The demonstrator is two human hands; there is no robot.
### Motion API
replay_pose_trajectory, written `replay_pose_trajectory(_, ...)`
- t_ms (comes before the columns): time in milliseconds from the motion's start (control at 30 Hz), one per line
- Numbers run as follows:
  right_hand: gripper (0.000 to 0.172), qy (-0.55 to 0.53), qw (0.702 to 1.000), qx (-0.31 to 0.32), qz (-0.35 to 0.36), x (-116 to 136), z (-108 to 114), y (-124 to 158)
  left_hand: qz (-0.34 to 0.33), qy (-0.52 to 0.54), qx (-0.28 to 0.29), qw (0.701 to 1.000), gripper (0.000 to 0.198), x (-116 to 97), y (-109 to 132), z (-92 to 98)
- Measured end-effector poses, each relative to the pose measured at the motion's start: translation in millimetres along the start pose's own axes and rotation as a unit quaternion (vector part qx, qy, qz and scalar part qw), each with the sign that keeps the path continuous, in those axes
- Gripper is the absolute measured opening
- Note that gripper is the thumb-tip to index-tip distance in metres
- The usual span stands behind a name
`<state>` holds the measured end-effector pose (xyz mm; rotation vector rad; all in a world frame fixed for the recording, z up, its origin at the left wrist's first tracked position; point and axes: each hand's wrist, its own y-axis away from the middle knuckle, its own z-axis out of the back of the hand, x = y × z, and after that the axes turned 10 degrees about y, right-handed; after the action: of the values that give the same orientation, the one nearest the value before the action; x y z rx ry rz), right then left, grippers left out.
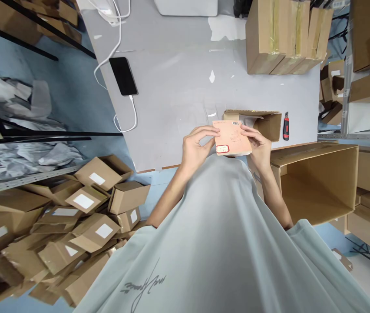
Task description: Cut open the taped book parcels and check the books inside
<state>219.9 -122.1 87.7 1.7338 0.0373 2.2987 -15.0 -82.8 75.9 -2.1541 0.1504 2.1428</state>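
Observation:
Between my two hands is a thin orange-pink book (232,138) with a barcode at its top edge and a red-outlined white label at its lower left corner. My left hand (197,145) grips its left side, thumb and fingers closed on the edge. On the opposite edge, my right hand (257,145) pinches the book the same way. Just behind it stands an open cardboard box (271,126) on the table, partly hidden by the book and my right hand. A red and black box cutter (286,126) lies to the right of that box.
The grey table (172,87) carries a black phone (123,76) on a white cable and several taped cartons (269,39) at the back right. A large open carton (318,182) stands by my right arm. Several loose boxes (90,204) are heaped on the left.

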Motion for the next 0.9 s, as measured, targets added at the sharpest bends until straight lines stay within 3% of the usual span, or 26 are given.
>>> replay_pose_trajectory(167,0.025,-0.007,1.0,0.003,-0.007,-6.4,2.9,2.4,-0.038,0.014,0.002,0.999,0.008,5.0,1.3,-1.0)
replay_pose_trajectory(367,0.021,-0.021,1.0,-0.003,-0.005,-5.6,4.3,2.1,-0.027,0.016,-0.009,0.999,0.01,5.1,2.3,-4.3)
replay_pose_trajectory(533,0.028,0.007,1.0,-0.016,-0.005,-7.8,5.6,0.2,0.024,0.021,-0.018,0.999,0.024,0.5,2.0,-7.5)
replay_pose_trajectory(767,0.051,0.03,0.999,-0.001,-0.04,-10.6,6.5,1.8,0.144,0.163,0.011,0.976,0.062,7.8,-2.1,-12.3)
replay_pose_trajectory(900,0.054,0.029,0.999,0.017,-0.032,-1.6,4.7,4.5,0.14,0.157,0.008,0.978,0.066,10.5,-1.3,-12.1)
